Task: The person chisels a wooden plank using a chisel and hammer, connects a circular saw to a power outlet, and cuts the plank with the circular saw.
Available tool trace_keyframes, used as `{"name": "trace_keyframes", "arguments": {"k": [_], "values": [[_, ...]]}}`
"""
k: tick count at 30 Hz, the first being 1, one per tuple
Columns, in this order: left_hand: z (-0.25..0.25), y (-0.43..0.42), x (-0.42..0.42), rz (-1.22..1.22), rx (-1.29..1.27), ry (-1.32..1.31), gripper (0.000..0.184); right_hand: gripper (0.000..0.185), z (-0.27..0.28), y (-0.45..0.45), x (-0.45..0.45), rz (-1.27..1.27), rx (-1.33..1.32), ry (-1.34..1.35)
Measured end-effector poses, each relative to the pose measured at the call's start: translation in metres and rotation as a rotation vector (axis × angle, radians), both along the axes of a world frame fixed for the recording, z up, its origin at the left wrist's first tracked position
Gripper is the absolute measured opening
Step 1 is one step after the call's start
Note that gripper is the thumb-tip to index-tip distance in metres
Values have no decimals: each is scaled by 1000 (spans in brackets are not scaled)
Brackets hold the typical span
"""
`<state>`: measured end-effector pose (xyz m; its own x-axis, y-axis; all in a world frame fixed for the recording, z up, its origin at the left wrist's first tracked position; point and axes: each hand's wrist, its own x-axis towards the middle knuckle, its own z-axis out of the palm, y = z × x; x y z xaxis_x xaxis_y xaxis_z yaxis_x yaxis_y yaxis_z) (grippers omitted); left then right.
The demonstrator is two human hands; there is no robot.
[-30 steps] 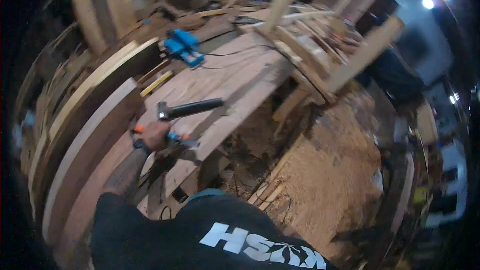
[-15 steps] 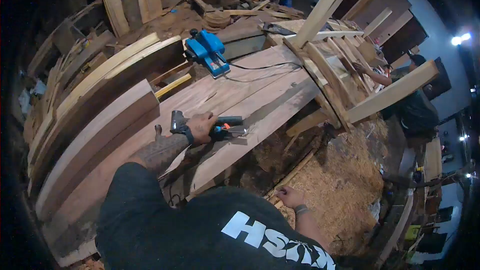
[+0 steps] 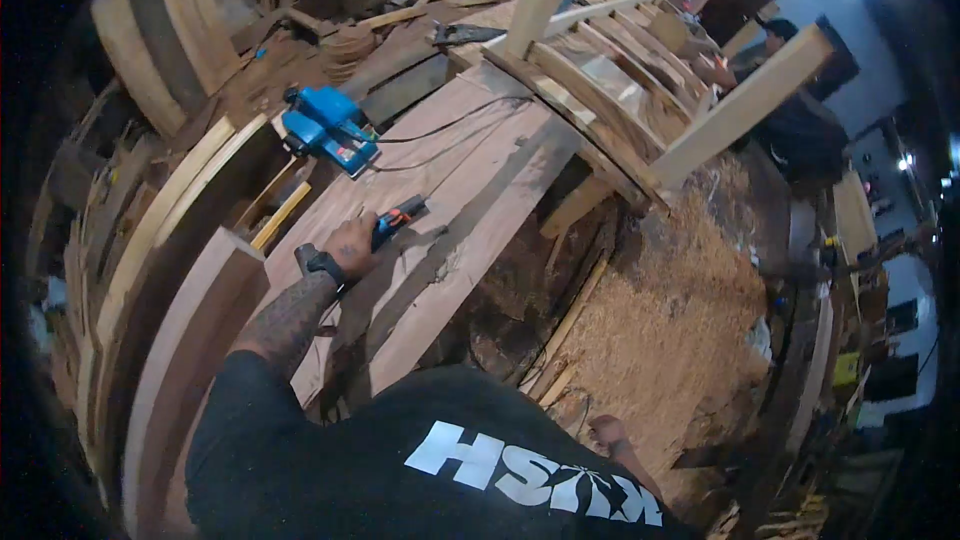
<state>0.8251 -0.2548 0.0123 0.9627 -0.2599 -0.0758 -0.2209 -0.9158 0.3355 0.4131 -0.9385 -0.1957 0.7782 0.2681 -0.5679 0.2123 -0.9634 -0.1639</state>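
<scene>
Head camera view, looking down over a dark T-shirt [image 3: 400, 460] with white lettering into a woodworking shop. The left hand [image 3: 350, 248], reaching out from a tattooed forearm [image 3: 290, 318], is curled around a short blue, black and orange tool [image 3: 398, 224] above a broad wooden plank [image 3: 470, 155]. Its fingers look mostly closed; whether the tool touches the wood is unclear. The right hand [image 3: 608, 430] is low by the shirt, over a floor of sawdust [image 3: 660, 320]; it looks loosely bent, but I cannot tell how far open it is, and nothing shows in it.

Farther along the plank sits a blue power tool [image 3: 325, 130], its dark cord [image 3: 450, 130] lying across the wood. Curved boards [image 3: 190, 340] stand to the left; a slatted wooden frame [image 3: 610, 90] is at the far end, with another person [image 3: 795, 125] beyond it.

The step in hand seems to be handling the short tool at the plank. Moving it safely would call for a firm grip and room from the cord.
</scene>
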Motion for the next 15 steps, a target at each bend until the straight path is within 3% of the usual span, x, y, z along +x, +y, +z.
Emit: {"name": "trace_keyframes", "arguments": {"k": [2, 3, 6, 7, 10, 11, 12, 13, 14, 15], "values": [[9, -8, 26, -129, 87, -121, 56, 28, -17, 11, -6, 6, 31, -88], [-23, -11, 49, -247, -8, -477, 50, 24, -8, 33, -2, -104, 115, -75], [-19, -52, 101, -246, 81, -206, 57, 20, 23, 88, 15, -250, 332, -98], [-20, -63, 112, -186, 64, -87, 50, 20, 27, 97, 18, -268, 393, -92], [-11, -79, 123, -113, -231, -104, 47, 22, -26, 101, 18, -353, 548, -69], [12, -83, 118, -152, -276, -136, 48, 23, -37, 105, 18, -392, 586, -149], [12, -81, 128, -296, -453, -24, 33, 24, -41, 112, 17, -450, 616, -246], [6, -85, 142, -384, -532, 23, 30, 25, -23, 122, 22, -588, 556, -156], [-7, -86, 151, -458, -601, 159, 31, 27, -3, 133, 24, -753, 504, -65], [-20, -86, 168, -475, -829, 564, 34, 32, -10, 135, 14, -672, 402, -163]]}}
